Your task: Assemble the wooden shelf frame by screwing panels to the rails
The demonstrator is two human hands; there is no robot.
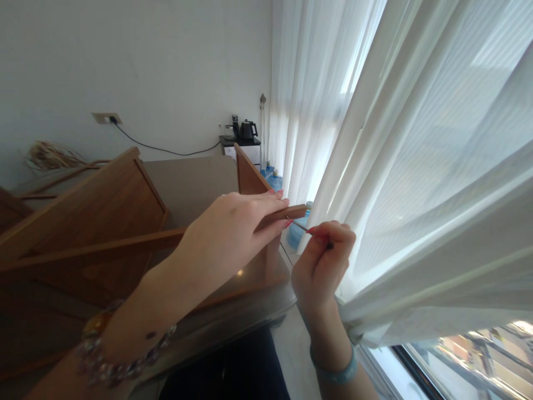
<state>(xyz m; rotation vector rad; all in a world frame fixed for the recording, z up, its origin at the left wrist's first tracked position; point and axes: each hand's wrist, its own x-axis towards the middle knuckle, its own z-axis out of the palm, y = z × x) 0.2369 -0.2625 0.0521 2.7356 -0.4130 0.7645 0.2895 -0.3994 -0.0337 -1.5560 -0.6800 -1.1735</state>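
Note:
My left hand (233, 233) is wrapped over a long wooden rail (125, 244) near its right end, fingers closed on it. My right hand (322, 261) is pinched round a thin metal tool (300, 226), perhaps a small screwdriver. The tool's tip meets the end of the rail under my left fingertips. The rail belongs to an unfinished wooden frame with slanted panels (104, 194) that lies on a grey table (195, 178).
White sheer curtains (416, 166) hang right beside my right hand. A kettle on a small cabinet (245, 139) stands by the far wall, with blue water bottles (275, 180) below. A wall socket (107, 118) with a black cable is behind the table.

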